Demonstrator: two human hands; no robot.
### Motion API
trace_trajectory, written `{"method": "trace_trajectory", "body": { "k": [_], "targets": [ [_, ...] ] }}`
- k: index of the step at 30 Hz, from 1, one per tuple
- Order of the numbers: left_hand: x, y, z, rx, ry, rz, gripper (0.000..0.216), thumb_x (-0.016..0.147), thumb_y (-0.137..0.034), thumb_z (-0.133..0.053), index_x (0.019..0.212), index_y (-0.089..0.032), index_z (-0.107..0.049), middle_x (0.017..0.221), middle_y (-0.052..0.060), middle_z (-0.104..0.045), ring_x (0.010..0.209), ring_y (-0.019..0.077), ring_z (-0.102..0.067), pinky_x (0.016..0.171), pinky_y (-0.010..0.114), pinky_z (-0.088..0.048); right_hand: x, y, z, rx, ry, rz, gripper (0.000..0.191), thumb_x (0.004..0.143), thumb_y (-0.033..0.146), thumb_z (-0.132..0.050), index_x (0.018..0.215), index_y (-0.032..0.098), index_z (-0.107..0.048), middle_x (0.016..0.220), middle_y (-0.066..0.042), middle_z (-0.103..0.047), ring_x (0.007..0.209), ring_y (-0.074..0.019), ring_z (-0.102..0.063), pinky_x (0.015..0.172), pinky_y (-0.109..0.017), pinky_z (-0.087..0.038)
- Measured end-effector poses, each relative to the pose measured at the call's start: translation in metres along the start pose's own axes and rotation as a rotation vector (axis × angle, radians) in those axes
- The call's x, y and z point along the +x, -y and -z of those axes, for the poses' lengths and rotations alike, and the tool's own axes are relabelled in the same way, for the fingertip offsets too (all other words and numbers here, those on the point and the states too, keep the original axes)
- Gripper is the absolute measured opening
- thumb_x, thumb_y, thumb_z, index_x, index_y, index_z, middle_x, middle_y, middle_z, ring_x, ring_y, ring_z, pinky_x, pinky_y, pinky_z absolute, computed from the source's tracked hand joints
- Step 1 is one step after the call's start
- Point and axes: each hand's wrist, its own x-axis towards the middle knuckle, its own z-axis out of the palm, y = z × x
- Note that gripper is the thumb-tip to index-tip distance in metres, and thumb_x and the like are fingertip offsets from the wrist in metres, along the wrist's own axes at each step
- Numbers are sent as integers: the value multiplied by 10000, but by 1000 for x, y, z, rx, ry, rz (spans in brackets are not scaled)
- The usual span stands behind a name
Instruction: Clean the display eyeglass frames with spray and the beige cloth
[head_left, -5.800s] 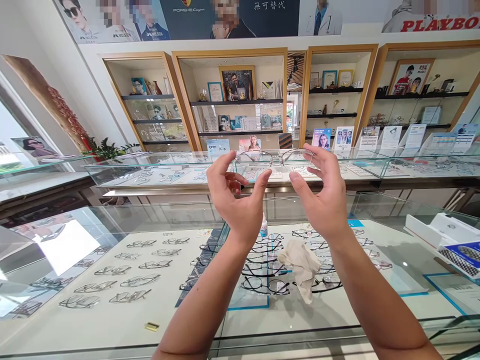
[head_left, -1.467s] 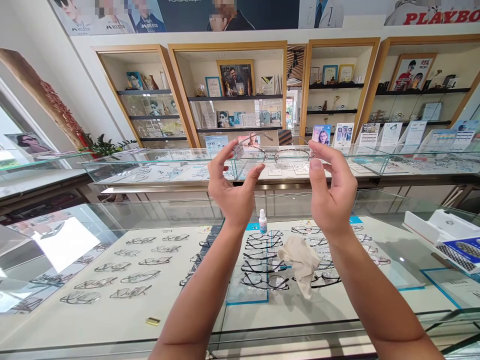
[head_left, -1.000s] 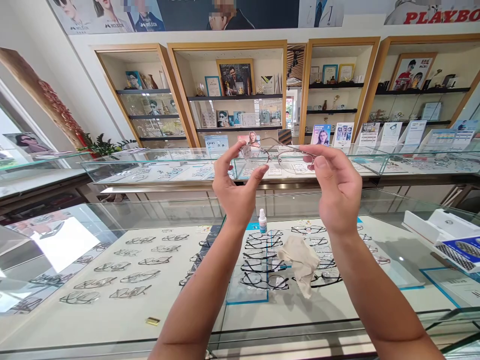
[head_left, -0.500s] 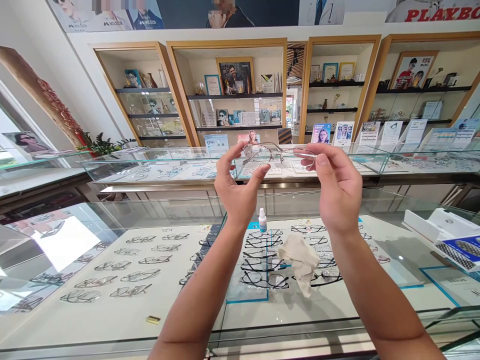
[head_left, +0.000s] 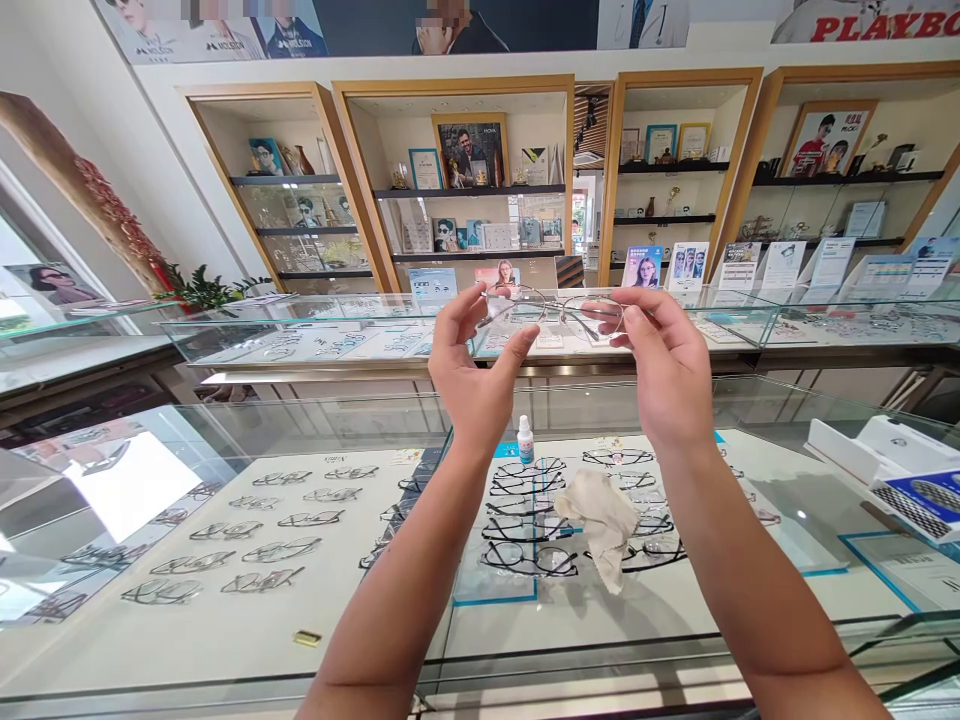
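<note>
I hold a pair of thin metal-rimmed glasses up at chest height over a glass display counter. My left hand pinches the left end of the frame between thumb and fingers. My right hand grips the right end, fingers curled round it. One temple arm is folded across behind the lenses. Below my hands, on the counter top, lie a crumpled beige cleaning cloth and a small white dropper bottle.
Rows of spectacle frames lie inside the counter under the glass. A white and blue box sits at the right edge. A second glass counter and wall shelves with framed pictures stand behind.
The glasses were turned and tilted between my fingers, and a temple arm has folded in across the frame. Both hands stay raised at about the same place.
</note>
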Motion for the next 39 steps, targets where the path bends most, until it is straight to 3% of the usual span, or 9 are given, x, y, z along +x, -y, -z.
{"method": "trace_trajectory", "body": {
  "k": [4,8,13,17,25,33,35,37,39],
  "targets": [
    [1,1,1,-33,27,26,665,957,-630,-881,1507,-324,-666,1462,114,-761,1394,315,-725,1185,510,-606,2,-1,0,5,-143,-18,169,1039,343,-654,1136,277,-775,1202,-55,-840,1140,-248,-790,1017,-469,-655],
    [3,4,2,-61,64,7,681,932,-652,-899,1501,-339,-693,1455,106,-764,1408,328,-724,1167,510,-618,6,-5,5,-11,-187,18,192,1087,376,-597,1046,274,-755,1136,-50,-815,1099,-243,-765,1026,-468,-628],
    [6,6,5,-48,176,-50,695,939,-669,-885,1534,-363,-695,1400,99,-794,1372,325,-748,1138,507,-641,10,-11,10,-51,-49,72,435,1172,590,-492,898,271,-602,994,-51,-738,1002,-225,-703,976,-434,-585],
    [10,7,9,-112,318,-114,695,963,-619,-888,1561,-331,-684,1366,98,-811,1364,307,-754,1152,484,-636,14,-6,15,-20,65,-28,561,1143,686,-536,789,258,-613,859,-36,-661,924,-216,-671,953,-424,-557],
    [18,8,18,-185,494,-128,673,991,-544,-885,1594,-331,-673,1504,102,-770,1382,287,-744,1204,466,-607,16,5,21,97,462,-317,253,958,512,-858,963,259,-851,1113,-52,-843,1007,-216,-714,913,-399,-584],
    [14,-3,17,-45,429,-111,742,985,-591,-866,1637,-343,-614,1564,115,-724,1333,284,-723,1050,413,-615,13,-1,15,97,377,-322,205,932,441,-877,918,237,-881,942,-43,-856,882,-195,-735,842,-380,-604],
    [12,-12,16,9,291,-86,687,960,-576,-889,1560,-323,-672,1456,106,-765,1188,251,-731,953,378,-604,12,-3,13,70,299,-290,186,936,417,-867,918,232,-882,940,-45,-864,888,-200,-754,855,-390,-616],
    [10,-22,15,28,187,-19,446,964,-539,-885,1313,-275,-800,1128,64,-803,941,199,-685,825,337,-565,11,-5,10,28,237,-254,166,944,392,-854,918,229,-879,951,-47,-874,907,-209,-777,883,-406,-629],
    [7,-32,14,-10,242,107,260,983,-499,-860,1025,-243,-846,765,1,-660,715,155,-551,690,311,-481,8,-5,5,-29,182,-201,146,961,363,-829,925,229,-874,981,-49,-884,937,-220,-798,921,-424,-641]
  ]
}}
